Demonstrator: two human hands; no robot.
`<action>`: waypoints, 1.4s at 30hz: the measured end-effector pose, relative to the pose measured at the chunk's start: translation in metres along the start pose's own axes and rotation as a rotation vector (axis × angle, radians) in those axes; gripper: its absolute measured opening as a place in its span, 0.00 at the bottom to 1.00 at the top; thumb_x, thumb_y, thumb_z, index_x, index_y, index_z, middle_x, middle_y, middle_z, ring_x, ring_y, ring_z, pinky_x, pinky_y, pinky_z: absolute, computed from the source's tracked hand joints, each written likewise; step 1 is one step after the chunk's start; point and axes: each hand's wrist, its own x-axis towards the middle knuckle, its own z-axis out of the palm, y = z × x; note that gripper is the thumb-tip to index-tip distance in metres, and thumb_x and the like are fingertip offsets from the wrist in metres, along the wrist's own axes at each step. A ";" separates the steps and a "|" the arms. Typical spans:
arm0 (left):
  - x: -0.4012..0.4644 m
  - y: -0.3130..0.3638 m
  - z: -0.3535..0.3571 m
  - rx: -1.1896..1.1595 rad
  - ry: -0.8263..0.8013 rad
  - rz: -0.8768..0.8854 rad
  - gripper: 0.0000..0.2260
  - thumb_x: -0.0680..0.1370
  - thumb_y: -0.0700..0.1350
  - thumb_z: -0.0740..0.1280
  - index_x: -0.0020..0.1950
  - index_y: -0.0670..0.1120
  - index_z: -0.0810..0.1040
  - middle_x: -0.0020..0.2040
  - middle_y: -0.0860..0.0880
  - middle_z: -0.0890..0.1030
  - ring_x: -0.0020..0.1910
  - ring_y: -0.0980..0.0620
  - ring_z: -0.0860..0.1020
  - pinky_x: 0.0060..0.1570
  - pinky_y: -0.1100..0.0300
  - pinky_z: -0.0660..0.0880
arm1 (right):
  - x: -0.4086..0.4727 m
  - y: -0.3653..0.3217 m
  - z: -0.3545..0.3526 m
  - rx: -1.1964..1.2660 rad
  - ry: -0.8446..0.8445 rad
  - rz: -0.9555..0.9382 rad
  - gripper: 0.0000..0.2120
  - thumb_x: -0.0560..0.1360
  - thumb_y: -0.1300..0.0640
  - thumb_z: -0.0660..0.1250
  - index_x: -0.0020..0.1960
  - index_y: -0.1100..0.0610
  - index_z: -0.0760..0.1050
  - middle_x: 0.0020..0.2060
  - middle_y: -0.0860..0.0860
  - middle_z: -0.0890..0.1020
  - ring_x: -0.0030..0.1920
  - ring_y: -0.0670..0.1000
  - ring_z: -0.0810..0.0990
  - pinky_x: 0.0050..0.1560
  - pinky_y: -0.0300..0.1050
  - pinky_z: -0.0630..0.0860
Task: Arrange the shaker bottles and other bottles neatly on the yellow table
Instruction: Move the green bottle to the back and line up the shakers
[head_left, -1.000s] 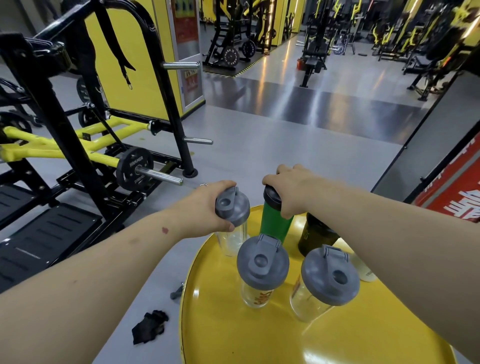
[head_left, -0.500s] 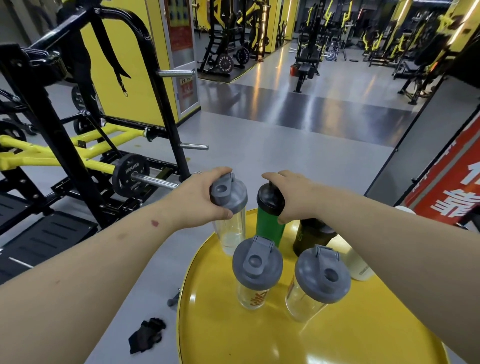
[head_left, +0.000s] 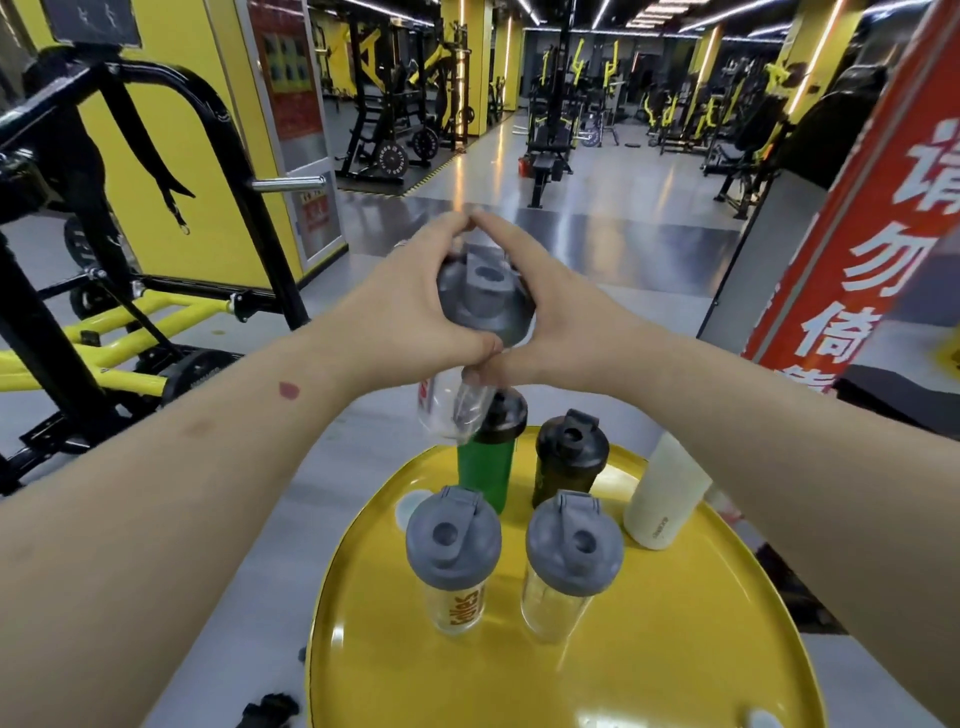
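A clear shaker bottle with a grey lid (head_left: 483, 304) is lifted above the round yellow table (head_left: 649, 649). My left hand (head_left: 400, 312) and my right hand (head_left: 561, 322) both clasp its lid from either side. On the table stand a green bottle with a black cap (head_left: 485, 467), a black shaker (head_left: 569, 457), a cream white bottle (head_left: 665, 499) and two clear shakers with grey lids, one with orange lettering (head_left: 453, 561) and one plain (head_left: 571, 566).
A small pale disc (head_left: 410, 506) lies on the table's left edge. A black and yellow weight machine (head_left: 130, 291) stands to the left, a red banner (head_left: 857, 208) to the right. A dark cloth (head_left: 270, 709) lies on the grey floor.
My left hand has lifted the clear shaker off the table. My right hand has left the green bottle's cap and joined it on the grey lid. The camera has tilted up.
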 end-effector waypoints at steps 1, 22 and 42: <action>0.002 0.008 0.002 -0.014 0.005 0.029 0.36 0.70 0.37 0.79 0.70 0.55 0.65 0.52 0.65 0.73 0.46 0.76 0.76 0.42 0.76 0.72 | -0.002 -0.003 -0.006 0.014 0.023 -0.021 0.57 0.65 0.60 0.85 0.83 0.55 0.53 0.71 0.46 0.72 0.65 0.33 0.74 0.62 0.27 0.69; -0.016 0.006 0.097 -0.094 -0.268 0.012 0.46 0.67 0.70 0.68 0.81 0.59 0.55 0.74 0.55 0.69 0.70 0.60 0.70 0.70 0.53 0.70 | -0.126 0.014 -0.078 -0.150 0.275 0.168 0.44 0.65 0.56 0.84 0.75 0.45 0.65 0.67 0.47 0.74 0.63 0.43 0.77 0.60 0.39 0.76; -0.059 -0.024 0.186 0.626 -0.599 0.169 0.40 0.71 0.56 0.74 0.79 0.56 0.59 0.74 0.52 0.62 0.70 0.47 0.65 0.62 0.55 0.72 | -0.262 0.101 0.006 -0.195 0.072 0.503 0.45 0.63 0.54 0.80 0.69 0.32 0.59 0.62 0.25 0.61 0.62 0.35 0.71 0.51 0.35 0.77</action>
